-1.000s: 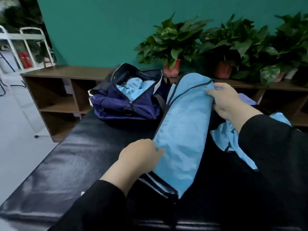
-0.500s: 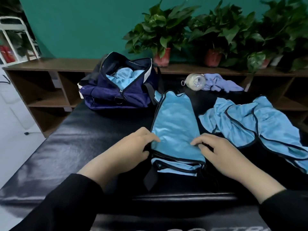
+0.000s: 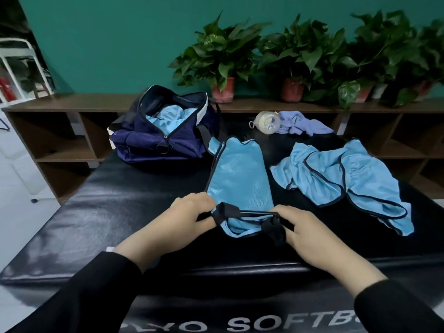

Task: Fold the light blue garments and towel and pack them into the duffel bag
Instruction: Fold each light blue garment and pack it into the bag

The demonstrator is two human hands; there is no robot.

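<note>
Both hands pinch the near end of a folded light blue garment (image 3: 237, 179) on the black mat (image 3: 101, 212): left hand (image 3: 185, 219), right hand (image 3: 310, 234). The open duffel bag (image 3: 156, 143) sits beyond.

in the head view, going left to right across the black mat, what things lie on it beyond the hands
duffel bag → folded light blue garment → clear bottle → lilac towel → unfolded light blue garment

White capital letters run along the near front face of the black padded desk (image 3: 168, 200) — they read "SOFTB", cut off at the right edge, with a partly hidden "YO" before them; no other text is legible
</note>
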